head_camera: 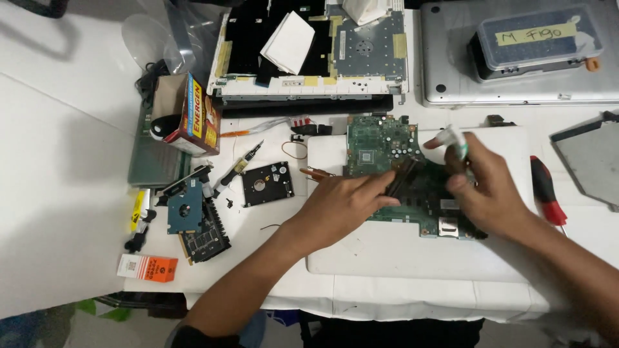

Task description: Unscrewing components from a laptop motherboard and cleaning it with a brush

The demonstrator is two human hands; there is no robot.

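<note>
A green laptop motherboard [377, 145] lies on a white laptop lid [412, 251] in the middle of the table. My left hand [342, 206] rests on the board's left part, its fingers pinching a dark narrow strip [401, 175] that lies across the board. My right hand [487, 187] hovers over the board's right side and grips a small white and green tube [456, 143], tip pointing up and to the left.
An opened laptop chassis [309, 51] sits at the back, a silver laptop [516, 71] with a clear parts box on it at back right. A hard drive [267, 183], a blue board [187, 209], a small carton [193, 116] and a red-handled screwdriver [547, 190] lie around.
</note>
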